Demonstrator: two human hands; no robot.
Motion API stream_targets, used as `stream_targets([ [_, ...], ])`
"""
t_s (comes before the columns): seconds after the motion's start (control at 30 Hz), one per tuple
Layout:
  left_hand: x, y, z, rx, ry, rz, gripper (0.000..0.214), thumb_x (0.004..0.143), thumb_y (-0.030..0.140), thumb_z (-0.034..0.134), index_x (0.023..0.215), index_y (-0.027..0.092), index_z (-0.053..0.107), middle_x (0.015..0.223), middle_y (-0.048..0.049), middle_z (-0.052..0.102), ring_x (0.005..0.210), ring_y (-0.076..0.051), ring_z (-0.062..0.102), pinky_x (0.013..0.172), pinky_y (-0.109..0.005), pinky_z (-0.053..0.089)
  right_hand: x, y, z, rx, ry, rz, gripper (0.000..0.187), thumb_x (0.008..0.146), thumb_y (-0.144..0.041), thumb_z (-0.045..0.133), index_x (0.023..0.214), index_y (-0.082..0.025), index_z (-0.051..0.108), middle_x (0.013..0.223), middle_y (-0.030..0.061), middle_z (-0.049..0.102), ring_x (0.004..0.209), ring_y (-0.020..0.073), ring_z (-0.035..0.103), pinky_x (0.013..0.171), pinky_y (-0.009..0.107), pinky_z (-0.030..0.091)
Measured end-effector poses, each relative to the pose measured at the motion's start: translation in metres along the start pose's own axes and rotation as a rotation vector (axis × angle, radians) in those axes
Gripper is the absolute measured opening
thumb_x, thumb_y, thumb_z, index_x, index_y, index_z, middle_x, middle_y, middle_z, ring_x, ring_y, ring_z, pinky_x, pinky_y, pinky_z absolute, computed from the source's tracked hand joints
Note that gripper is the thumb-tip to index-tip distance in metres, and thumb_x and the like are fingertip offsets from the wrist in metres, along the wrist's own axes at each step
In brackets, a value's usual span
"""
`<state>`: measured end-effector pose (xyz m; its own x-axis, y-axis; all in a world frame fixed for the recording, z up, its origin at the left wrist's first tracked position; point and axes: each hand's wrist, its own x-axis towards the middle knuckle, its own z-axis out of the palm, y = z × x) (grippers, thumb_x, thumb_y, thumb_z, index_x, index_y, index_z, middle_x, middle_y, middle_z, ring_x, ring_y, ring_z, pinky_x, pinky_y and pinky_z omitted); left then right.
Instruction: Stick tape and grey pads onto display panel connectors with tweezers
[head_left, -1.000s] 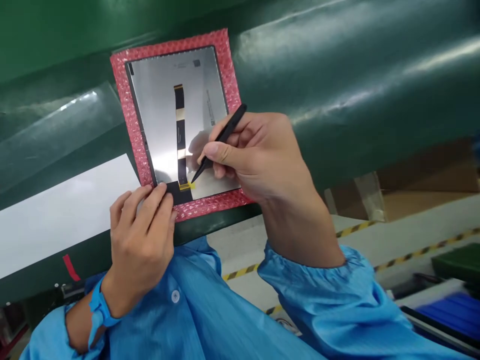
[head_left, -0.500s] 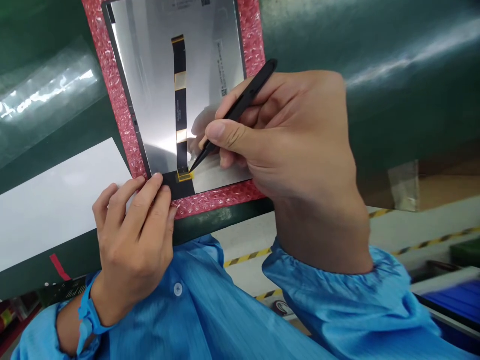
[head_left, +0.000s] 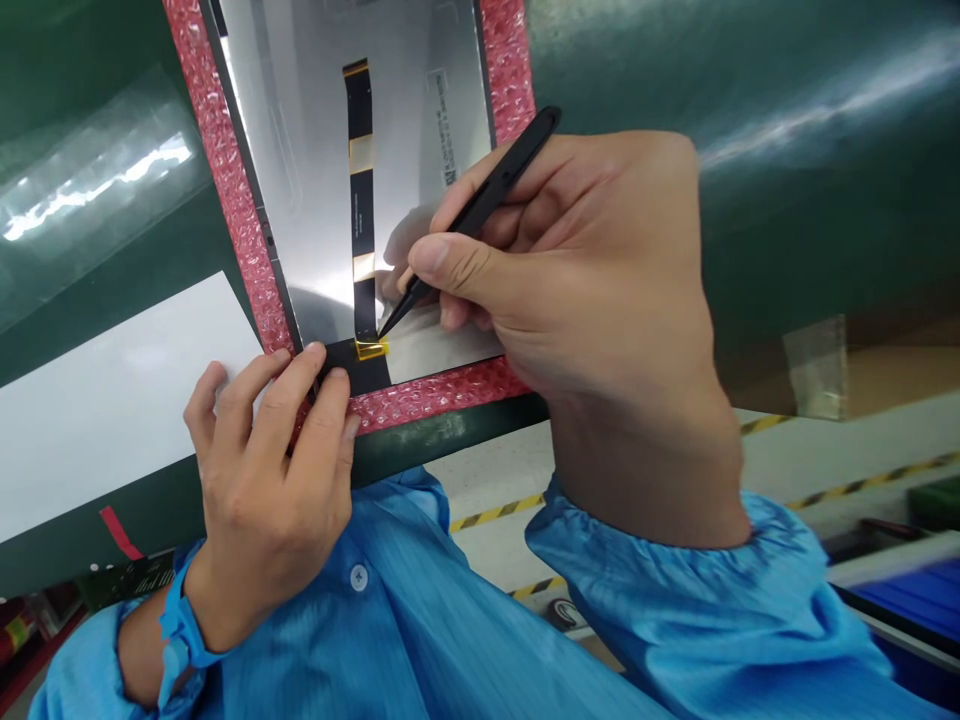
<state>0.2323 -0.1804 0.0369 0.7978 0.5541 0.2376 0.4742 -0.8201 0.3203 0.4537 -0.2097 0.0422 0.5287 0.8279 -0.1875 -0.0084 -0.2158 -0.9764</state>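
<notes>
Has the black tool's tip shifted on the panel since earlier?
No. The black tool in the right hand keeps its tip at the yellow tape near the lower edge of the panel.

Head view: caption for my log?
Right hand holds black tweezers at the yellow tab of the flex cable on a silver panel; left hand steadies it on pink bubble wrap.

A: Site type?
B: Electronics assembly line. The green conveyor belt (head_left: 750, 230) carries a bare display panel (head_left: 315, 200) on pink bubble wrap (head_left: 225, 180), with black tweezers (head_left: 487, 200) over it. Off the belt's near edge: yellow-black floor tape (head_left: 491, 517), blue smock (head_left: 420, 640), blue wrist strap (head_left: 174, 625).
</notes>
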Motion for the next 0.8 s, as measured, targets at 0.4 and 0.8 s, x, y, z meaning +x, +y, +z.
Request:
stream_targets([
  [0.4, 0.006, 0.004, 0.004, 0.053, -0.007, -0.006, 0.038, 0.103, 0.02, 0.069, 0.141, 0.017, 0.07, 0.135, -0.02, 0.072, 0.125, -0.042, 0.067, 0.115, -0.075, 0.044, 0.002, 0.006, 0.0, 0.017, 0.003, -0.049, 0.045, 0.075, -0.063, 0.1, 0.075, -0.03, 0.07, 0.062, 0.0002, 0.066, 0.055, 0.023, 0.063, 0.045, 0.037, 0.044],
  [0.8, 0.005, 0.012, 0.002, 0.163, -0.124, -0.022, 0.044, 0.108, 0.026, 0.061, 0.151, 0.021, 0.064, 0.141, -0.0179, 0.064, 0.132, -0.039, 0.057, 0.126, -0.08, 0.018, 0.002, 0.014, 0.007, 0.1, 0.191, -0.145, 0.034, 0.088, 0.007, 0.069, 0.076, -0.025, 0.063, 0.065, -0.0053, 0.07, 0.049, 0.0097, 0.057, 0.045, 0.023, 0.046],
])
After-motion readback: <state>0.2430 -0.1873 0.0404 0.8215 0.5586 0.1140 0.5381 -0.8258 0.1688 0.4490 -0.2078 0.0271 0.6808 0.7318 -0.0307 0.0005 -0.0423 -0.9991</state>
